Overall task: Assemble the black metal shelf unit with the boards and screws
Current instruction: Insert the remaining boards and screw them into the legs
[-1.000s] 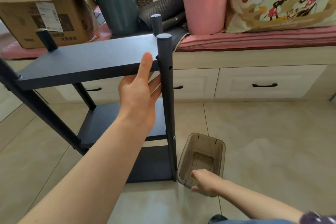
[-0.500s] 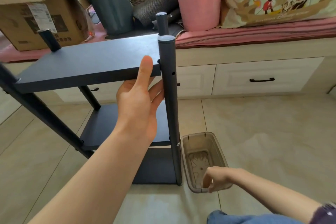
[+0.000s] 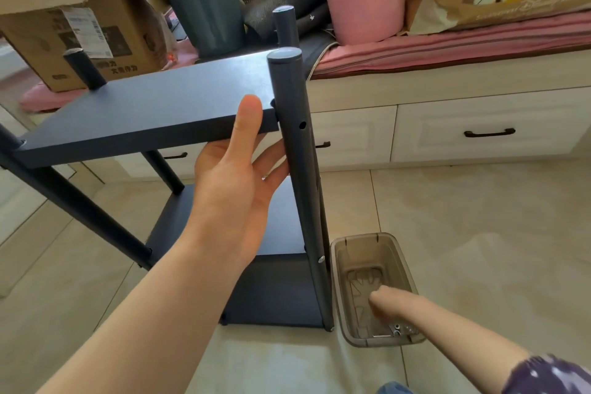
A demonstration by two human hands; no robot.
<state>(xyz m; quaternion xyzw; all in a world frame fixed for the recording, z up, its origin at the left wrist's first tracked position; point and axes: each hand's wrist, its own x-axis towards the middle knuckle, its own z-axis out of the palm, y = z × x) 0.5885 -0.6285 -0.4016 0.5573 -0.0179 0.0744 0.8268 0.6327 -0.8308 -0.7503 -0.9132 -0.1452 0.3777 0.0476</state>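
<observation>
The black metal shelf unit (image 3: 179,144) stands upright on the pale tiled floor (image 3: 463,249) in front of a cream drawer cabinet (image 3: 479,134), its round posts running floor to top. The near right black post (image 3: 299,169) rises almost vertically, leaning slightly at the top toward the left, with an empty screw hole facing right just beside the board's corner. The top dark rectangular board (image 3: 160,109) lies flat between the posts, its long axis running from near left to far right; a lower board (image 3: 281,217) and a bottom board (image 3: 275,294) sit parallel beneath it.

The left hand (image 3: 236,182) reaches forward with the forearm extended, palm turned right. Its thumb lies straight up against the board's near edge, and the fingers extend under the board toward the post, supporting it rather than curling round.

The right hand (image 3: 388,302) reaches down into a translucent brown plastic box (image 3: 377,291) on the floor just right of the post's foot. It is blurred, so whether its fingers hold anything cannot be told. Small metal screws (image 3: 398,328) lie at the box's near end.
</observation>
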